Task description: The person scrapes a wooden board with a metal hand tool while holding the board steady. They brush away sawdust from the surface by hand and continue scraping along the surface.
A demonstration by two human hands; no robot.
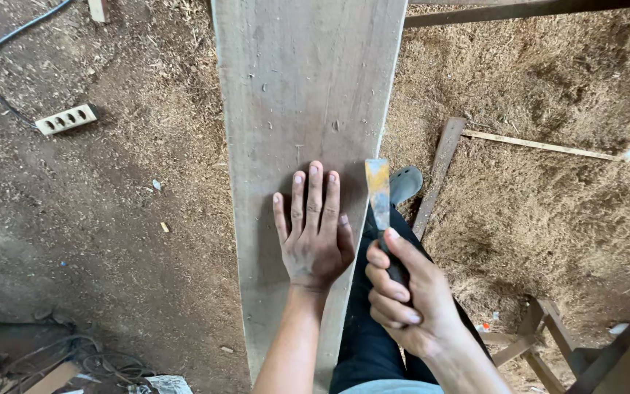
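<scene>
A long grey wooden plank (297, 95) runs from the top of the head view down toward me. My left hand (315, 233) lies flat on it, palm down, fingers together and pointing away from me. My right hand (402, 295) is closed on the dark handle of a flat chisel (378, 193), whose rusty blade points forward along the plank's right edge, just right of my left fingers. My dark trouser leg (370, 343) and a grey shoe (405, 184) show below the plank's right side.
Sawdust covers the floor (534, 219). A white power strip (66, 119) with a black cable lies at the left. Thin wooden slats (439, 171) lie right of the plank, a wooden frame (548, 343) stands at the lower right, and tangled cables (89, 361) sit lower left.
</scene>
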